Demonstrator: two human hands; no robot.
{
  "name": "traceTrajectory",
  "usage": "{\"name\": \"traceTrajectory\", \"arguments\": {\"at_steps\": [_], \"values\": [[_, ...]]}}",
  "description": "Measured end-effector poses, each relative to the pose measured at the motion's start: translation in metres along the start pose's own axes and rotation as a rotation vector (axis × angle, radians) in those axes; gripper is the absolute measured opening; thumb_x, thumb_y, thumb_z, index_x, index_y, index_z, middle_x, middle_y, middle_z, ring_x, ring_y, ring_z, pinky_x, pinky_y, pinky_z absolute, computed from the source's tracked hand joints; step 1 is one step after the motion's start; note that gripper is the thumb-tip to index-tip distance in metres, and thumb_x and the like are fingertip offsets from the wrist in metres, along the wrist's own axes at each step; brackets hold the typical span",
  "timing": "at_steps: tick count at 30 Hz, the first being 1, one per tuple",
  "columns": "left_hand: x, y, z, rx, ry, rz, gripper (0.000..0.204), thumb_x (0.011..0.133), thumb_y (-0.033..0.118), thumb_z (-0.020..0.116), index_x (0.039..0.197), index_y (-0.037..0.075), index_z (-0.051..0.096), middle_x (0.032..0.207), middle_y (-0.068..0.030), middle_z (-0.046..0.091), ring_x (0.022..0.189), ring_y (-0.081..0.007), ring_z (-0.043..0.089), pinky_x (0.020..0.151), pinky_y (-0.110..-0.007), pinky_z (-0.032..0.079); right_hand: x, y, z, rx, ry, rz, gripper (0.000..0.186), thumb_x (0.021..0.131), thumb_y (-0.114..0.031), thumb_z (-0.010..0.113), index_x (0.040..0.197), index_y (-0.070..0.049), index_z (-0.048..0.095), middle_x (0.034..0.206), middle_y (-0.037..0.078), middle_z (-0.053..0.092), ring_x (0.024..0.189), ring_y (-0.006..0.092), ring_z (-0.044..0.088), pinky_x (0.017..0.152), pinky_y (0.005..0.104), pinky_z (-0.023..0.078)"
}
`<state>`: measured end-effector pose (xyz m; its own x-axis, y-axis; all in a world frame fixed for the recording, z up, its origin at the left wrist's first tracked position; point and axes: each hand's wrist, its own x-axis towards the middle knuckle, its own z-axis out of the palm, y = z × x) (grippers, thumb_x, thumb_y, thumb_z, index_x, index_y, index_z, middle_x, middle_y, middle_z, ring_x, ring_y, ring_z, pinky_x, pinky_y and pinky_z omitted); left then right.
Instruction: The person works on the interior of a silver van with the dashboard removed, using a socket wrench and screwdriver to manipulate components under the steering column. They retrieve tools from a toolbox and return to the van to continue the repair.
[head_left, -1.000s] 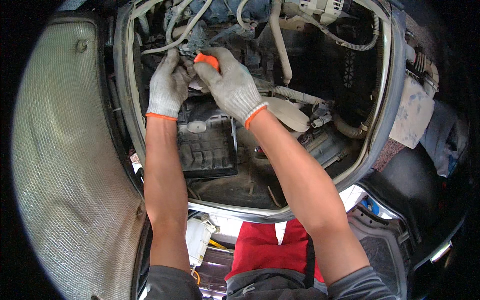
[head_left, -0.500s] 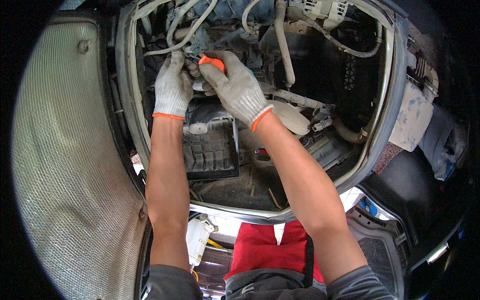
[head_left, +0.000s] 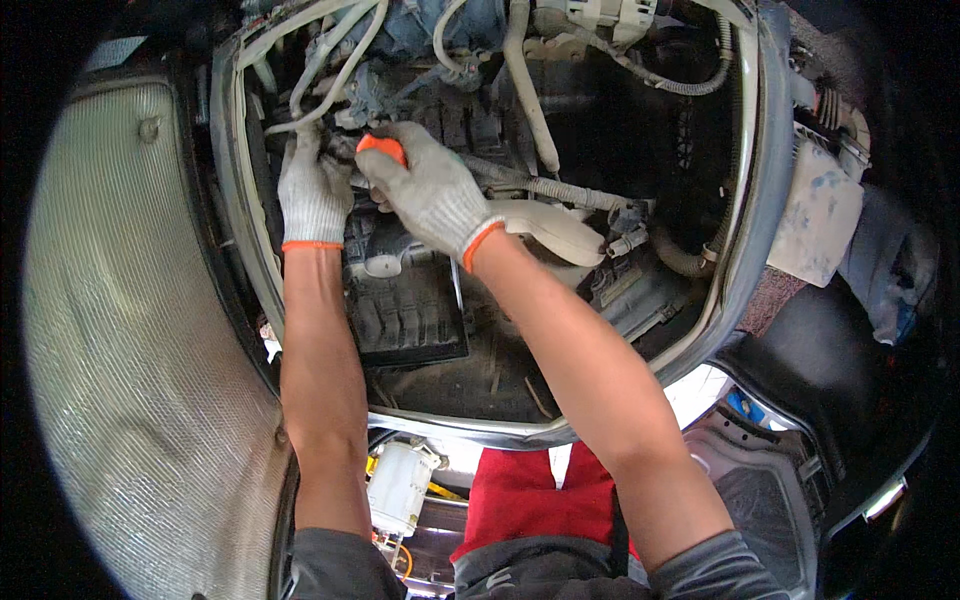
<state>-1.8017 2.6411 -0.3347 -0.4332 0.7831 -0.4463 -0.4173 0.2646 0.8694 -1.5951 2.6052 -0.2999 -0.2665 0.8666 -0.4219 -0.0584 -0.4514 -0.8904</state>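
Observation:
Both my hands wear grey-white knit gloves with orange cuffs and reach into a vehicle's engine bay at the left. My right hand [head_left: 428, 190] is closed around an orange-handled tool [head_left: 383, 149]; its working end is hidden, so its kind does not show. Close beside it, my left hand [head_left: 315, 198] has its fingers bent among dusty parts below a pale hose [head_left: 347, 84]. What those fingers hold, if anything, is hidden. Nearer to me, below the hands, sits a black ribbed tray [head_left: 408, 315].
A pale painted frame [head_left: 735, 230] with a rubber seal rims the bay. Corrugated hoses [head_left: 575, 192] and a beige rounded duct [head_left: 550, 232] lie right of my hands. A silvery quilted panel [head_left: 130, 330] stands at the left. A white canister [head_left: 403, 488] is below the front edge.
The whole view has shifted, so the bay and both hands appear slightly further left and lower. My right hand keeps the orange-handled tool, and my left hand stays beside it.

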Motion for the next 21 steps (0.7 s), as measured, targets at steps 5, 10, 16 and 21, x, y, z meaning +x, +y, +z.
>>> {"name": "traceTrajectory", "arguments": {"at_steps": [5, 10, 16, 21], "values": [[-0.007, 0.001, -0.007, -0.017, -0.059, -0.013, 0.027, 0.120, 0.023, 0.060, 0.139, 0.005, 0.068, 0.115, -0.0078, 0.075, 0.096, -0.0219, 0.068, 0.093, -0.039, 0.058, -0.001, -0.001, 0.003, -0.046, 0.016, 0.033, 0.062, 0.104, -0.050, 0.072, 0.135, 0.004, 0.068, 0.126, 0.032, 0.076, 0.124, 0.0492, 0.072, 0.106, 0.0507, 0.057], [-0.018, 0.010, -0.009, -0.151, -0.330, -0.076, 0.024, 0.117, 0.022, 0.059, 0.129, 0.005, 0.070, 0.119, -0.0153, 0.076, 0.108, -0.0313, 0.071, 0.097, -0.046, 0.059, 0.004, -0.001, 0.000, 0.027, 0.073, 0.038, 0.060, 0.103, -0.050, 0.071, 0.132, 0.003, 0.070, 0.118, 0.030, 0.078, 0.114, 0.0484, 0.074, 0.101, 0.0501, 0.057], [-0.030, 0.034, 0.025, -0.298, -0.196, -0.178, 0.038, 0.113, 0.046, 0.069, 0.123, 0.010, 0.071, 0.101, -0.0046, 0.072, 0.085, -0.0190, 0.064, 0.075, -0.034, 0.053, -0.029, -0.021, -0.018, 0.113, 0.105, 0.128, 0.056, 0.108, -0.040, 0.074, 0.136, 0.008, 0.069, 0.102, 0.011, 0.076, 0.085, 0.0156, 0.072, 0.081, 0.0335, 0.060], [-0.030, 0.047, 0.063, -0.208, -0.005, -0.228, 0.048, 0.109, 0.061, 0.073, 0.116, 0.014, 0.070, 0.087, 0.0025, 0.060, 0.067, -0.0088, 0.048, 0.056, -0.025, 0.040, -0.108, -0.044, -0.051, -0.018, 0.131, 0.123, 0.054, 0.109, -0.037, 0.072, 0.143, 0.004, 0.067, 0.113, 0.020, 0.079, 0.099, 0.0246, 0.076, 0.093, 0.0384, 0.060]]}}
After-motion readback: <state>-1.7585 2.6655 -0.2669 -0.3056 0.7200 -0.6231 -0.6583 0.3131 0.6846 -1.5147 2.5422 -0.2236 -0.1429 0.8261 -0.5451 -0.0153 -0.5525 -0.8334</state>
